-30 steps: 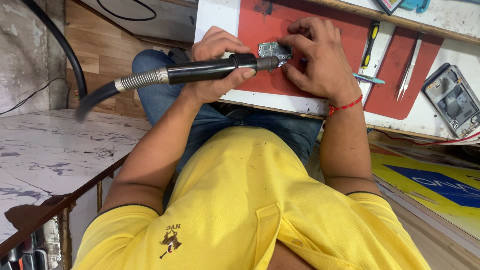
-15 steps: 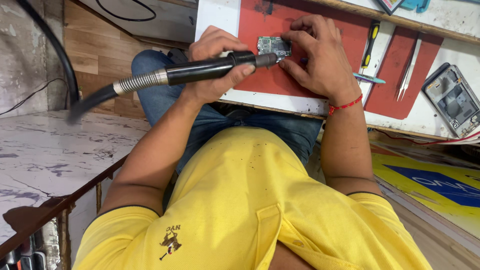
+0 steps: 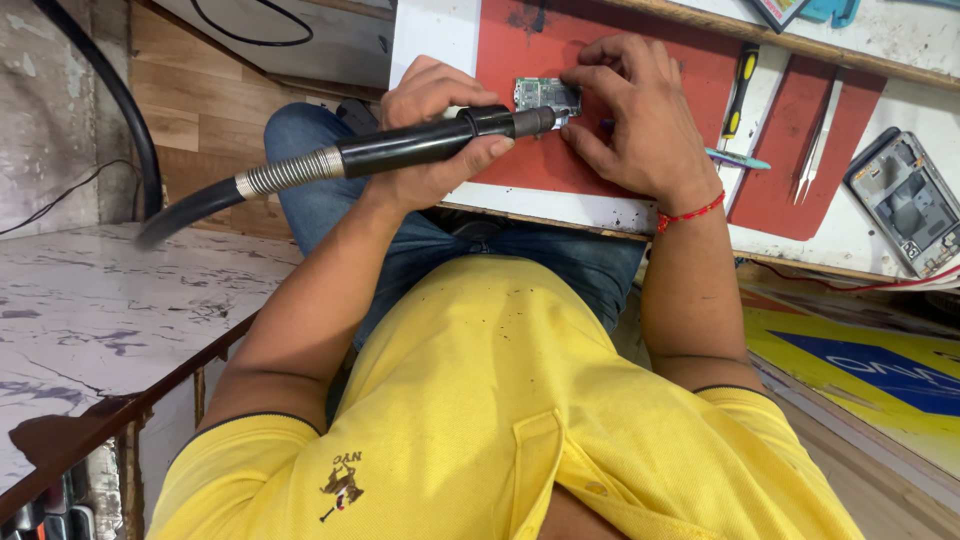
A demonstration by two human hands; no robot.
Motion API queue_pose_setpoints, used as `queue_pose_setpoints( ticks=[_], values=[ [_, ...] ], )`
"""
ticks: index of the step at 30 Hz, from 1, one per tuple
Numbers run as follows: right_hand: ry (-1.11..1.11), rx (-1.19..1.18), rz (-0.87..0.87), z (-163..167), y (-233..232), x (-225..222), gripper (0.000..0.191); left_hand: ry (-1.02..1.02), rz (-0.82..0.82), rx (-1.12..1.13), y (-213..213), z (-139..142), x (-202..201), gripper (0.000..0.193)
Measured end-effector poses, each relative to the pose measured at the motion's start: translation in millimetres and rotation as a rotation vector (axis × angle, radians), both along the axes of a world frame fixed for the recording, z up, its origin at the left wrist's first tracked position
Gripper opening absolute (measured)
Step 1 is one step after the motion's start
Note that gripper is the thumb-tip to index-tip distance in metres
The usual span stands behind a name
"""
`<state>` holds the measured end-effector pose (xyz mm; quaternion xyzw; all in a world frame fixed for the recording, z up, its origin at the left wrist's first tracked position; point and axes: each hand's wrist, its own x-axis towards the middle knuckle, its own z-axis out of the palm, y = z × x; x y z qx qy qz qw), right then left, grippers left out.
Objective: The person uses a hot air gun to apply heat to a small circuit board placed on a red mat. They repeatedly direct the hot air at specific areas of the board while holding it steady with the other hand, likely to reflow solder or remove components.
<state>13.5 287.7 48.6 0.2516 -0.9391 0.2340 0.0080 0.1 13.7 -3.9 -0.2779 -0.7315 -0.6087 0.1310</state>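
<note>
My left hand [image 3: 432, 112] is wrapped around a black tool handpiece [image 3: 420, 148] with a metal spring collar and a black flexible hose trailing off to the left. The tool's tip touches a small green circuit board [image 3: 538, 94] that lies on a red mat [image 3: 520, 172]. My right hand [image 3: 635, 125] presses its fingers on the board's right side and top edge and pins it to the mat. A red thread circles the right wrist.
On the white bench, right of my hands, lie a yellow-and-black screwdriver [image 3: 740, 90], a blue-handled tool [image 3: 738, 159], metal tweezers [image 3: 815, 140] on a second red mat [image 3: 790, 205], and an opened phone frame [image 3: 905, 200]. A marbled surface [image 3: 90, 310] is at my left.
Both hands and the board have shifted slightly up the mat. The tool tip stays at the board, and the grip is unchanged.
</note>
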Motion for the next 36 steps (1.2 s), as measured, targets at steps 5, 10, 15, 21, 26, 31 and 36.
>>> queue_pose_setpoints(
  ticks=[5,10,15,21,26,31,36],
  values=[
    [0.004,0.017,0.007,-1,0,1,0.042,-0.001,0.025,-0.029,0,1,1,0.041],
    [0.019,0.006,0.005,-4,0,-1,0.036,-0.023,0.122,0.006,2,-1,1,0.040],
    [0.012,-0.008,-0.009,-5,2,1,0.038,-0.008,0.012,-0.022,0,-1,2,0.043],
    [0.016,-0.011,-0.010,-3,1,1,0.034,-0.022,-0.001,-0.044,-1,3,3,0.043],
    [0.012,-0.011,-0.017,-3,0,2,0.036,-0.059,0.064,-0.013,2,4,2,0.045],
    [0.024,-0.013,-0.004,-2,-2,0,0.035,-0.047,0.075,-0.038,1,0,4,0.041],
    [0.013,-0.009,-0.013,-4,0,0,0.037,-0.029,0.003,-0.017,0,-12,-1,0.045]
  ],
)
